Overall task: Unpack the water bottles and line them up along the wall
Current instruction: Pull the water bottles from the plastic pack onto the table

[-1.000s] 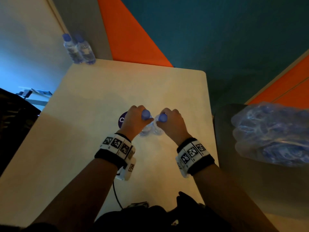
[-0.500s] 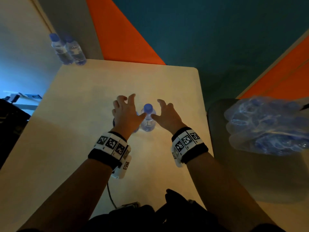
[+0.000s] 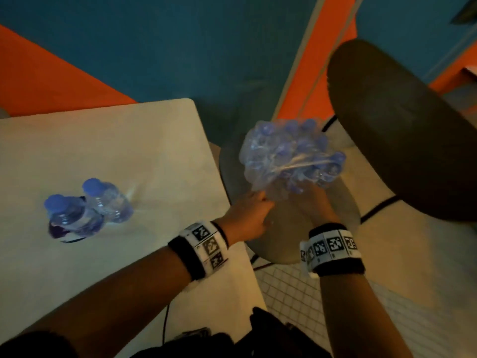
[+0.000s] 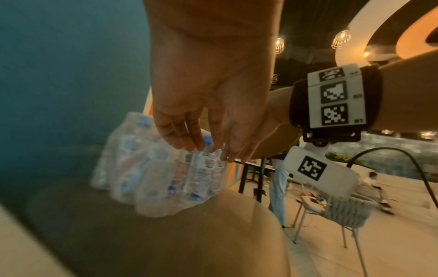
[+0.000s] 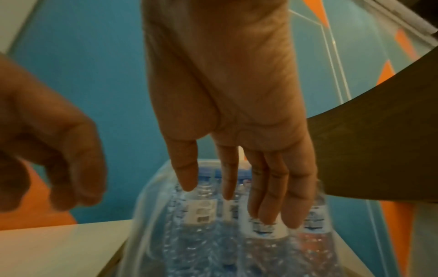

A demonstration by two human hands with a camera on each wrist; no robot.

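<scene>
A plastic-wrapped pack of water bottles [image 3: 291, 151] [image 4: 154, 174] [image 5: 213, 234] with blue caps stands on a round chair seat [image 3: 284, 236] right of the table. My left hand [image 3: 260, 200] [image 4: 196, 146] reaches its near left corner, fingers extended, tips at the wrap and gripping nothing that I can see. My right hand [image 3: 309, 200] [image 5: 249, 202] lies with straight fingers against the near side of the pack. Two loose bottles [image 3: 69, 218] [image 3: 108, 202] stand side by side on the pale table [image 3: 103, 138], well left of both hands.
The chair's dark curved backrest [image 3: 400, 138] rises right of the pack. A teal and orange wall [image 3: 180, 47] runs behind table and chair. A dark round mat [image 3: 55, 232] lies under the left loose bottle. Tiled floor [image 3: 296, 293] shows below the seat.
Both hands let go of the two bottles on the table and swung right to the wrapped pack on the chair. The head view turned right with them.
</scene>
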